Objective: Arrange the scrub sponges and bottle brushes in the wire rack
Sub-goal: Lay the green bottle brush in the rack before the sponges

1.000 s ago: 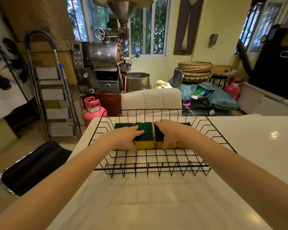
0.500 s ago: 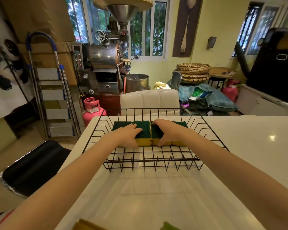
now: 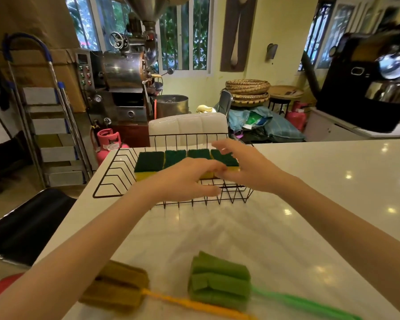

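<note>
A black wire rack (image 3: pixel 112 172) stands on the white table. Several yellow scrub sponges with dark green pads (image 3: pixel 149 161) lie side by side along its far side. My left hand (image 3: pixel 185 180) hovers over the rack's front part, fingers spread, holding nothing. My right hand (image 3: pixel 243 167) is beside it, fingers apart, at the rightmost sponge; I cannot tell if it touches it. Near me on the table lie a yellow-brown bottle brush (image 3: pixel 119 287) and a green bottle brush (image 3: pixel 219 280), heads toward the rack, handles running right.
The white table (image 3: pixel 333 192) stretches to the right. A white chair back (image 3: pixel 187 125) stands behind the rack. A black stool (image 3: pixel 26 225) sits to the left, a pink gas cylinder (image 3: pixel 106 142) and a stepladder (image 3: pixel 49 125) beyond it.
Both hands have lifted off the sponges and drawn back toward me, fingers opening. The view tilted down, so the two bottle brushes now show at the near edge.
</note>
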Demonstrator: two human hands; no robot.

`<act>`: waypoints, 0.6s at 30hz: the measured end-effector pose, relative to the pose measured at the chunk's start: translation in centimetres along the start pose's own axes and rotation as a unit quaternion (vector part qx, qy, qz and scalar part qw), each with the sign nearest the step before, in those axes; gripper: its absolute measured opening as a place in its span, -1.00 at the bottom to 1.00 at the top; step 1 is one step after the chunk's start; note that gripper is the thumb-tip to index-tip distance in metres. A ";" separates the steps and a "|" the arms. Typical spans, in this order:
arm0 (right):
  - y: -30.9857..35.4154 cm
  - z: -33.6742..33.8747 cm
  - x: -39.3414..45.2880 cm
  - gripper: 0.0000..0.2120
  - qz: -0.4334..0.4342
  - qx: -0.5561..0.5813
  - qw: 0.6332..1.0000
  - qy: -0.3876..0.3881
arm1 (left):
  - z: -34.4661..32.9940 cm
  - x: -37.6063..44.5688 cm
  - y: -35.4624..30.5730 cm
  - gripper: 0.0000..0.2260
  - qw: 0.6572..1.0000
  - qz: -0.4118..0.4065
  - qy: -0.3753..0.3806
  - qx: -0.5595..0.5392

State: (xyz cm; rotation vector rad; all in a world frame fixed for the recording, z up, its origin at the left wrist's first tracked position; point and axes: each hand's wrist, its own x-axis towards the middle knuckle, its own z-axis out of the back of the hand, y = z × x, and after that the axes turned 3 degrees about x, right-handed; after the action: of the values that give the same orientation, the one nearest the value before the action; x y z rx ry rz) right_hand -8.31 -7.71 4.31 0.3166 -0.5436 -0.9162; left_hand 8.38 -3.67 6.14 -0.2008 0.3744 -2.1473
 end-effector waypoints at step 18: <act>-0.1 1.1 -18.0 -0.52 -0.179 0.004 0.953 0.244 | -6.8 -3.6 -5.0 -0.27 0.964 -0.004 0.264 0.043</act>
State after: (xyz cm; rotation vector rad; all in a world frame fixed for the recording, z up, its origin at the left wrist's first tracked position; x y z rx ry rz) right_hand -17.75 6.90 -0.37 0.6415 -0.0294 -1.1367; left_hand 4.69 3.26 1.46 0.4319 0.5809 -2.1982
